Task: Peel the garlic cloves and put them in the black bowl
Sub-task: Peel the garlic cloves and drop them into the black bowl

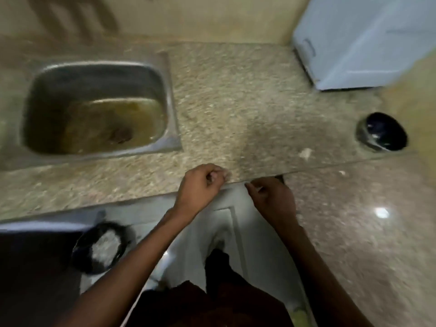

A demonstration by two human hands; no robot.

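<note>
We had our left hand curled at the counter edge, fingertips pinching a pale clove. Our right hand sat just beside it, fingers curled, perhaps nipping a scrap of skin; the blur kept us from telling. The bowl stood well apart to the right, with a pale bit lying between, skin or clove we could not say. We judged peeling was under way. To do it well we needed to pin the clove firmly with the left, catch the loose skin at one end with the right nails, and pull along its length, not across.
</note>
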